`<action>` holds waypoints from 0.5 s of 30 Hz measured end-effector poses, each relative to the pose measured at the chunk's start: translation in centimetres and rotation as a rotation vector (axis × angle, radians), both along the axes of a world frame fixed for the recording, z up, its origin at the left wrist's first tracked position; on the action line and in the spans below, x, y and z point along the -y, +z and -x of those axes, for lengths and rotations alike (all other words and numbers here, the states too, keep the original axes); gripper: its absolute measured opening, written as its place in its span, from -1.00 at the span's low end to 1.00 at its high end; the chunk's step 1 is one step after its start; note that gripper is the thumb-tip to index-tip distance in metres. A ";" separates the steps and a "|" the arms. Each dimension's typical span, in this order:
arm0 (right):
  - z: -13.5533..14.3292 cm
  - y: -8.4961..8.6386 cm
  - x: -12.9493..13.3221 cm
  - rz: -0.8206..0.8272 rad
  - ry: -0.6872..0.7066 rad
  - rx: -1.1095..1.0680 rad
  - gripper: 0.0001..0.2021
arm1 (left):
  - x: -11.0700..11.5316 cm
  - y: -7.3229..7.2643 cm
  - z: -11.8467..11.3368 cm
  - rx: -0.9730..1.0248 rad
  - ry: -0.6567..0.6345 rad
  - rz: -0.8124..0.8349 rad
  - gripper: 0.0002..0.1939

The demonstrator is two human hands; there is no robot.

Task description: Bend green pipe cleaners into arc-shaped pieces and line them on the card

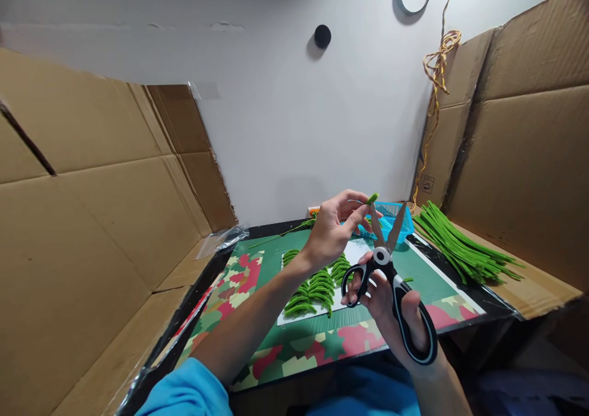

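Between the fingertips of my left hand (pixel 332 227) is a short piece of green pipe cleaner (pixel 372 199), held up above the table. My right hand (pixel 391 312) has its fingers through the black-and-white handles of a pair of scissors (pixel 381 256). The scissor blades are spread and point up, the left blade close beside the held piece. Below my hands, a white sheet (pixel 294 319) carries rows of curved green pipe cleaner pieces (pixel 321 287), partly hidden by my left arm.
A blue plastic basket (pixel 405 224) stands behind the scissors. Long green pipe cleaners (pixel 460 244) lie in a bundle at the right. Cardboard walls (pixel 92 134) flank the green mat (pixel 248 330). A clear plastic bag (pixel 225 239) lies at the back left.
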State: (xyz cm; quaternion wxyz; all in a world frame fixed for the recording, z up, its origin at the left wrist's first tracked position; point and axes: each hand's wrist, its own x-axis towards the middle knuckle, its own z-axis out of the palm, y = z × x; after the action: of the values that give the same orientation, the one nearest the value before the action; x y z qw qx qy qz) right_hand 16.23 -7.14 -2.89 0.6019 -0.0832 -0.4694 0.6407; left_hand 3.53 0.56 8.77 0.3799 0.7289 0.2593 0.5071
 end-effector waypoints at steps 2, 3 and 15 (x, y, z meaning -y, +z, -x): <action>-0.1 0.0 0.0 0.002 0.011 -0.011 -0.35 | 0.0 -0.1 0.0 -0.015 0.001 -0.014 -0.79; -0.1 0.1 0.0 0.005 0.016 -0.013 -0.35 | 0.0 -0.1 0.0 -0.022 0.002 -0.021 -0.80; 0.4 -0.4 -0.3 -0.001 -0.059 -0.066 -0.38 | -0.2 -0.4 0.2 -0.161 0.060 -0.179 -0.82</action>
State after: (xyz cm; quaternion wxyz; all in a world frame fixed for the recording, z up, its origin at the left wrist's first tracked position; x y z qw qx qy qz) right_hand 15.84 -6.87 -3.28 0.6358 -0.0759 -0.4468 0.6248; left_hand 3.30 0.78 8.33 0.2759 0.7902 0.2644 0.4791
